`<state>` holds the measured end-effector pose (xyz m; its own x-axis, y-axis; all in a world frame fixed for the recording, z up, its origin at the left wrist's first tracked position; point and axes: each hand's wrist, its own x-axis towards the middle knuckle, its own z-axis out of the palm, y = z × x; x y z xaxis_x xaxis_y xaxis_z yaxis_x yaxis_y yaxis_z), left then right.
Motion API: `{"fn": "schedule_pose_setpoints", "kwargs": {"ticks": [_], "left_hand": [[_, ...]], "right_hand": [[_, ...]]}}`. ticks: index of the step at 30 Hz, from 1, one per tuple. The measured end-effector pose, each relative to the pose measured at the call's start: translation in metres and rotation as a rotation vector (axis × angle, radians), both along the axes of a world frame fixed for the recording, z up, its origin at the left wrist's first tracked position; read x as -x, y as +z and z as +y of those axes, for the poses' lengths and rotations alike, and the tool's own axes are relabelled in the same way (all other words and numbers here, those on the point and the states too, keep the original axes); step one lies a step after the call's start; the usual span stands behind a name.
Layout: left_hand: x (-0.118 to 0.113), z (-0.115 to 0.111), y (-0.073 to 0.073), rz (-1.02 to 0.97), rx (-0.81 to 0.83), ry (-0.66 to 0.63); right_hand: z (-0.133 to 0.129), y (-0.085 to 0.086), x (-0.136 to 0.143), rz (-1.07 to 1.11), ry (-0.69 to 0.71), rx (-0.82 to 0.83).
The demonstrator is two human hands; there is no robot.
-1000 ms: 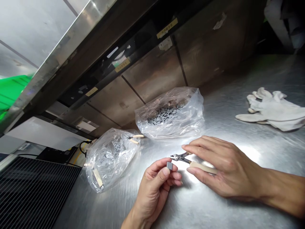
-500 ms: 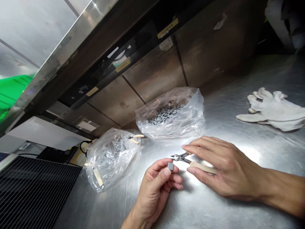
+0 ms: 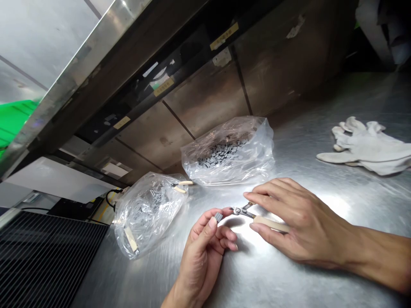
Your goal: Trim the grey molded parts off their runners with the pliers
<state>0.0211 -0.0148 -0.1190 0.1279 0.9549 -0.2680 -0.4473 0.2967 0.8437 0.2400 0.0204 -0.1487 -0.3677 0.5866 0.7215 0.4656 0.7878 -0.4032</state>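
Above the bench (image 3: 289,282), the left hand (image 3: 202,252) pinches 1 grey block (image 3: 218,217); the right hand (image 3: 298,222) grasps 1 pair of cutters (image 3: 268,223).

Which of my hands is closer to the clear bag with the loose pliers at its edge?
Left. Your left hand is just right of the clear bag, not touching it; your right hand is farther right.

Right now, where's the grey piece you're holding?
In the head view, the grey piece is pinched in the left hand, just left of the pliers held in the right hand.
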Motion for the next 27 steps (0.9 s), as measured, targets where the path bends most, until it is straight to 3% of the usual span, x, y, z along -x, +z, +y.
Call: {"fn": "schedule_pose_setpoints", "kwargs": {"ticks": [8, 20, 24, 27], "left_hand": [[0.0011, -0.002, 0.0018, 0.004, 0.028, -0.028], [-0.0012, 0.0016, 0.0042, 0.067, 0.042, 0.024], [-0.0007, 0.0003, 0.0035, 0.233, -0.015, 0.049], [-0.002, -0.0047, 0.0029, 0.5, -0.157, 0.035]], "right_hand": [[0.0012, 0.0006, 0.0, -0.145, -0.106, -0.132], [0.0018, 0.0021, -0.0009, -0.236, -0.119, -0.128], [0.0021, 0.0004, -0.001, -0.213, -0.112, -0.089], [0.0013, 0.0001, -0.0009, -0.212, -0.107, -0.079]]}}
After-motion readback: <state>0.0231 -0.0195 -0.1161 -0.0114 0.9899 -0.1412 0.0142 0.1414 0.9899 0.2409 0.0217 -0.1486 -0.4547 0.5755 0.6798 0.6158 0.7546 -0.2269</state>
